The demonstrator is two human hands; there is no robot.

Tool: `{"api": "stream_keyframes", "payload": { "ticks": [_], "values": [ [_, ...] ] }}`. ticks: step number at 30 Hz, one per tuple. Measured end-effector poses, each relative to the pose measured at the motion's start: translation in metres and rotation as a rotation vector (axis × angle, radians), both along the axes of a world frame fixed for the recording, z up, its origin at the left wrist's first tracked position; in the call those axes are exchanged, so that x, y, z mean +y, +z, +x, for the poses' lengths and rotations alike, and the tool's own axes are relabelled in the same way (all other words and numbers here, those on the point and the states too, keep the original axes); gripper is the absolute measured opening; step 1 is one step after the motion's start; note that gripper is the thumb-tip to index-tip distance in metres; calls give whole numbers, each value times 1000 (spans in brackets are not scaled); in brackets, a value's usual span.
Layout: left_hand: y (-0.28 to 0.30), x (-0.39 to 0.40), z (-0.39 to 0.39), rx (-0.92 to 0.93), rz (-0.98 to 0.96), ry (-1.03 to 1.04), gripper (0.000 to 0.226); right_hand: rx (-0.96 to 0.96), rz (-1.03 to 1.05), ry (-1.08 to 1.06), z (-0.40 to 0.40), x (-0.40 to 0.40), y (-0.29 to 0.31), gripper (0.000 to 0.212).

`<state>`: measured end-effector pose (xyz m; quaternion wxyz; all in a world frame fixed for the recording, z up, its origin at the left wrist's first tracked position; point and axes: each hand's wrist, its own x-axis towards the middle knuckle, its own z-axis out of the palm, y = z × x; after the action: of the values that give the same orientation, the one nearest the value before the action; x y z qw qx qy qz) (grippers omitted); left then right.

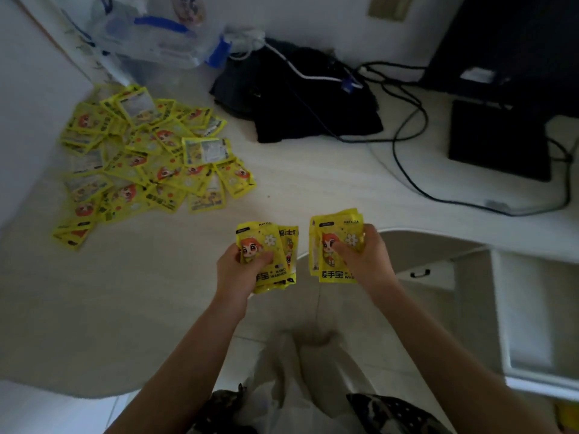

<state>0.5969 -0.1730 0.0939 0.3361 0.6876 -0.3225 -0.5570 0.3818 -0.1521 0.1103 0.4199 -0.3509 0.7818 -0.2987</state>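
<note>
The left hand point(242, 267) grips a small stack of yellow hand-warmer packets point(260, 234). Its thumb lies across the printed face of the top packet and its fingers curl behind. The right hand point(363, 258) grips a second stack point(336, 225) in the same way, with the thumb resting over the cartoon figure. Both stacks are held upright, printed faces toward the camera. They sit side by side, near each other but apart, at the curved front edge of the tabletop point(313, 183).

Farther back and well to the left, a loose pile point(147, 161) of the same packets lies overlapping on the tabletop. Some are face up and some show their pale backs. Behind the pile, by the wall, stands a clear plastic container point(150, 36) with blue handles. To its right lies a crumpled black cloth point(313, 120), crossed by a white cable point(300, 70). Black cables point(407, 170) loop over the tabletop toward a flat black box point(498, 139) at the right. Below the hands are the tiled floor point(275, 311) and the person's legs.
</note>
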Motion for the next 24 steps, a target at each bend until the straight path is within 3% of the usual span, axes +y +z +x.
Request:
{"api": "stream_keyframes", "payload": {
  "ticks": [11,24],
  "values": [
    [0,92,-132,40,14,-260,25,-50,-34,-287,-122,149,-1,45],
    [-26,249,-319,39,62,-392,25,-35,-24,-458,-297,335,-14,49]
  ]
}}
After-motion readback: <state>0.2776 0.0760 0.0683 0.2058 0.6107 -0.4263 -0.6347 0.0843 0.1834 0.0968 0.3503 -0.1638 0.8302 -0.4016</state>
